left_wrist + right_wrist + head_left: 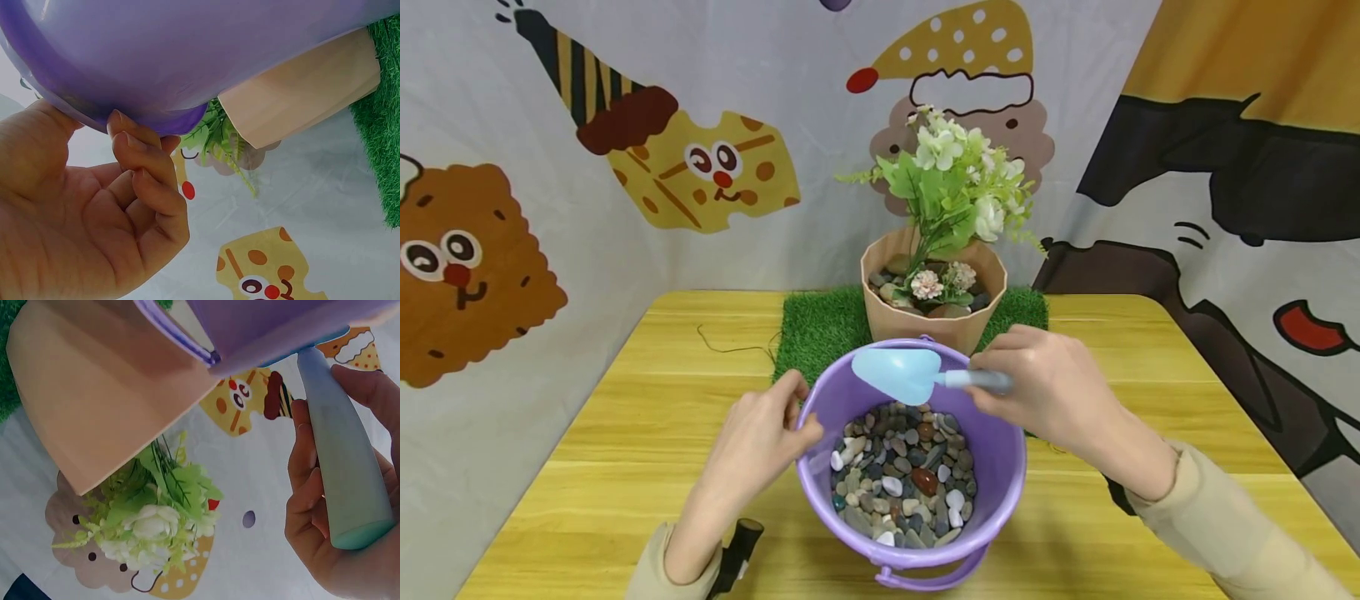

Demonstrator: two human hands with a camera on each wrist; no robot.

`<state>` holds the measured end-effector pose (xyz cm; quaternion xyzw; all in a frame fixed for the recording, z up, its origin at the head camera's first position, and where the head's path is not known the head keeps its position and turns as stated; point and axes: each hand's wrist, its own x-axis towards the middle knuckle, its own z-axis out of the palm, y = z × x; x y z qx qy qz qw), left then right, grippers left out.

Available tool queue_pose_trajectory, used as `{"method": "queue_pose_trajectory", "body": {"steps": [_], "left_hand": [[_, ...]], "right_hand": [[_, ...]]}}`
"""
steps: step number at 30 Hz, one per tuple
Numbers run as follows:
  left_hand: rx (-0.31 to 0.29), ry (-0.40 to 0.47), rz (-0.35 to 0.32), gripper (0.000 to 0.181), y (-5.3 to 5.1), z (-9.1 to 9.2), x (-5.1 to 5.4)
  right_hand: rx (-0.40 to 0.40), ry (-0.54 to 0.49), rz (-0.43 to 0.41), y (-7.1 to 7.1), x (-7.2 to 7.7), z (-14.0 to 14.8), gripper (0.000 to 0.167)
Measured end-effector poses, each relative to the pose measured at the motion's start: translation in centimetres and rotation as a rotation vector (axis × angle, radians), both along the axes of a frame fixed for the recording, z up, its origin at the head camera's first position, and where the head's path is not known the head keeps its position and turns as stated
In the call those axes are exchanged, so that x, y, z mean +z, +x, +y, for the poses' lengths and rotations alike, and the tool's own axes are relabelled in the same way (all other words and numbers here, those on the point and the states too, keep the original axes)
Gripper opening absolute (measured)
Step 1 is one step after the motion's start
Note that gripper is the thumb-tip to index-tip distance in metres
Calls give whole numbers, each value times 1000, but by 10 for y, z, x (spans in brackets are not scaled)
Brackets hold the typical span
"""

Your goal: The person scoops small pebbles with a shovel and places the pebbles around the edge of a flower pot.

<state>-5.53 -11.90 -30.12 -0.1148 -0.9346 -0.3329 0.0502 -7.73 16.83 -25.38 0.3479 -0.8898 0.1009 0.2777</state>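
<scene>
A purple bucket (1009, 492) stands on the table, its bottom covered with mixed pebbles (898, 462). My left hand (763, 446) pinches the bucket's left rim between thumb and fingers, as the left wrist view also shows, with the fingertips (128, 140) against the outside. In my right hand (1048, 396) is a small light-blue trowel (898, 372), held by its handle. The blade hangs over the far side of the bucket opening, above the pebbles, and no stones show on it. From the right wrist view, fingers and thumb wrap the pale handle (347, 450).
Behind the bucket, a peach flowerpot (880, 308) with stones and white artificial flowers (955, 171) stands on a green turf mat (820, 329). The bucket's handle (936, 579) hangs at the near side. A dark thin string (730, 348) lies on the wooden table (625, 467).
</scene>
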Motion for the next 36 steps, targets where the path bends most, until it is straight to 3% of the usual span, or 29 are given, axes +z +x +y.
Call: {"method": "queue_pose_trajectory", "body": {"steps": [15,31,36], "left_hand": [[-4,-2,5,18,0,1,0],[-7,17,-5,20,0,-1,-1],[-3,21,-17,20,0,-1,0]], "right_hand": [[98,101,30,7,-18,-7,18],[124,276,-50,12,-26,-16,14],[146,302,-40,12,-29,-17,13]]}}
